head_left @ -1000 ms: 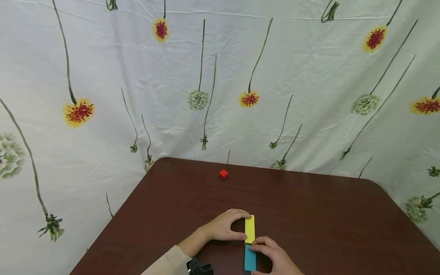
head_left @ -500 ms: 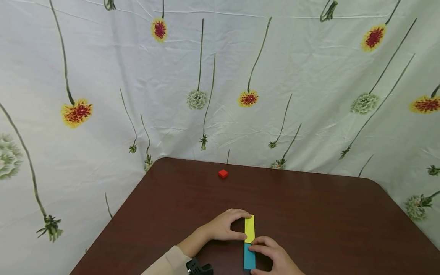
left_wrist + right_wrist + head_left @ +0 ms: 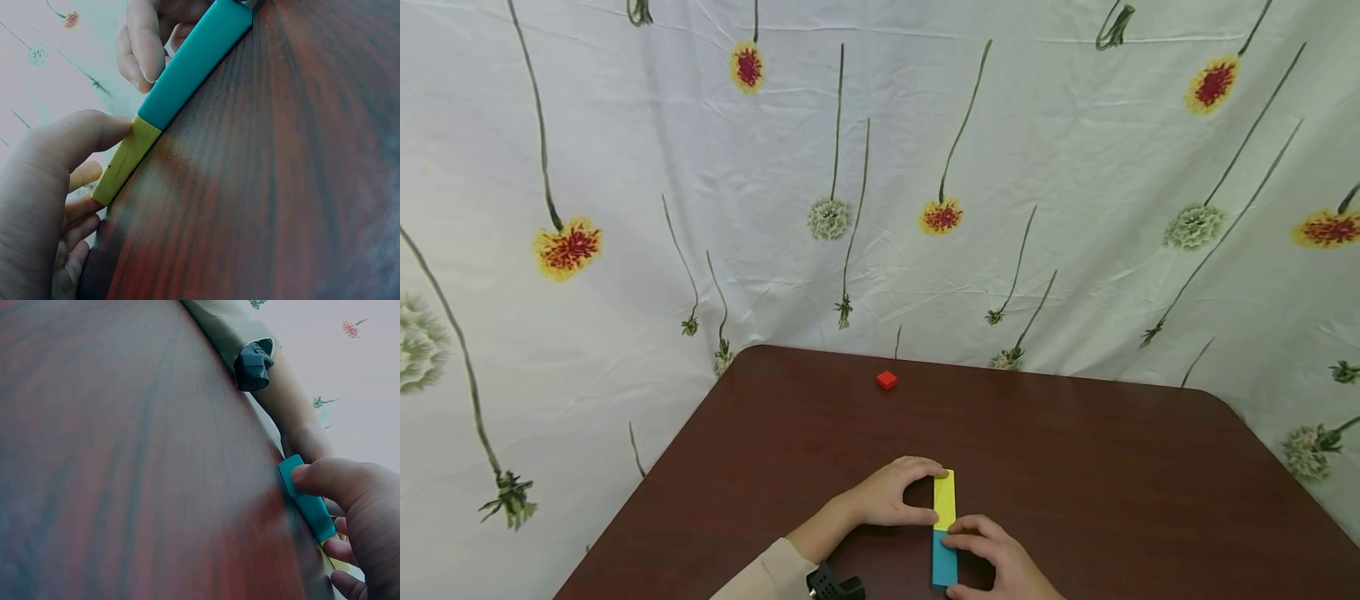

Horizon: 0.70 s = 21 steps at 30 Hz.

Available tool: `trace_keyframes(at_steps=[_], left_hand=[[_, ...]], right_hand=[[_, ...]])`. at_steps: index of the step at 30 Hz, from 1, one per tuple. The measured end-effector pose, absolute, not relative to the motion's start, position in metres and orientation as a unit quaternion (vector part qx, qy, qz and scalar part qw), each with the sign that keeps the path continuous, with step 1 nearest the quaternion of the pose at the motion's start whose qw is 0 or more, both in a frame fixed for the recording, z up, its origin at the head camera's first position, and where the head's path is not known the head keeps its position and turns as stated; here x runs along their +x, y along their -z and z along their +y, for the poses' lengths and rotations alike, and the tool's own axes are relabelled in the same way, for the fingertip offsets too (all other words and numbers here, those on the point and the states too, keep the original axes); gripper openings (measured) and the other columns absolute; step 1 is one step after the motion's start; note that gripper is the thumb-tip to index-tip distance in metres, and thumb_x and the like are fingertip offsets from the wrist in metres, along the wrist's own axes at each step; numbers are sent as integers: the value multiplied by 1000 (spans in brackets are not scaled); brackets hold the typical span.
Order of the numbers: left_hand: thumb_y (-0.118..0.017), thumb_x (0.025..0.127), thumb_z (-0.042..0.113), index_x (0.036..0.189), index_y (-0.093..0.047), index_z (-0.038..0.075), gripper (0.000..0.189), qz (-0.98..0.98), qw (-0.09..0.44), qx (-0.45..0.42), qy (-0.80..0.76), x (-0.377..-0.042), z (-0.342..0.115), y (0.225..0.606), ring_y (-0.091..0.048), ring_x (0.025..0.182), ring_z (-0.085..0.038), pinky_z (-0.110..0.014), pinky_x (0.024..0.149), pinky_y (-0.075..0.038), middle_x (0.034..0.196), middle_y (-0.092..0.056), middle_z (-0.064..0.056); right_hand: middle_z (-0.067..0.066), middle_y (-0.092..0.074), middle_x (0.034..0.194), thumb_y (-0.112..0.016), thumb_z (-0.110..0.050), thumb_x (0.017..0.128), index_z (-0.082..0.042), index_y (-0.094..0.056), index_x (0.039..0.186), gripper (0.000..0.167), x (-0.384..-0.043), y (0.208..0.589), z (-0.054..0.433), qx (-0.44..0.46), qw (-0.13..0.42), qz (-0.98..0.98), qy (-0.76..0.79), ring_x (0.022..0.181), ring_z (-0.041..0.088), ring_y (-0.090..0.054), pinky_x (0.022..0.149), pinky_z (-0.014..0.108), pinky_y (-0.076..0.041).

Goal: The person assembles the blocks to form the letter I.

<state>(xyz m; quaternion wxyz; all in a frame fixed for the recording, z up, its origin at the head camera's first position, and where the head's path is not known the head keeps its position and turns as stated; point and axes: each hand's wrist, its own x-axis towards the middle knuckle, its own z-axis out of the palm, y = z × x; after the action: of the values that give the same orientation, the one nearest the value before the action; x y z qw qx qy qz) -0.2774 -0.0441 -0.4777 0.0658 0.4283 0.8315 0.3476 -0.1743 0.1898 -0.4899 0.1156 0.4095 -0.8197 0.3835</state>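
Observation:
A yellow rectangular block (image 3: 945,498) and a blue block (image 3: 945,560) lie end to end in one line on the table, their ends meeting. My left hand (image 3: 895,493) grips the yellow block by its ends, thumb at the near end and fingers at the far end. With thumb and fingers, my right hand (image 3: 1000,557) holds the blue block at its two ends. In the left wrist view, the teal-looking blue block (image 3: 194,65) butts against the yellow block (image 3: 125,161). The right wrist view has the thumb on the blue block's (image 3: 306,503) near end.
A small red block (image 3: 887,380) sits near the far edge of the dark brown table (image 3: 1075,467). Behind the table hangs a white cloth (image 3: 1075,150) with printed flowers. A black device (image 3: 835,583) is strapped to the left wrist.
The blue block has shifted slightly away from me, and the narrow gap to the yellow block has closed. Both hands stay in nearly the same place.

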Motion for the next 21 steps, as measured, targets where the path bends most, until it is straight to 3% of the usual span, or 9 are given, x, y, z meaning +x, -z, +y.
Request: trace_keyframes(at_steps=[21], left_hand=[[-63,92,43,140,-53,17,56,830,65,431,-348,-277,-45,477,-40,133,-19,-44,107,-35,142,-49,2]], right_hand=[[7,-55,119,-78,-19,85,-8,-66,119,38,-174,489,190,406,98,-815,-401,104,15,-56,82,29,-52]])
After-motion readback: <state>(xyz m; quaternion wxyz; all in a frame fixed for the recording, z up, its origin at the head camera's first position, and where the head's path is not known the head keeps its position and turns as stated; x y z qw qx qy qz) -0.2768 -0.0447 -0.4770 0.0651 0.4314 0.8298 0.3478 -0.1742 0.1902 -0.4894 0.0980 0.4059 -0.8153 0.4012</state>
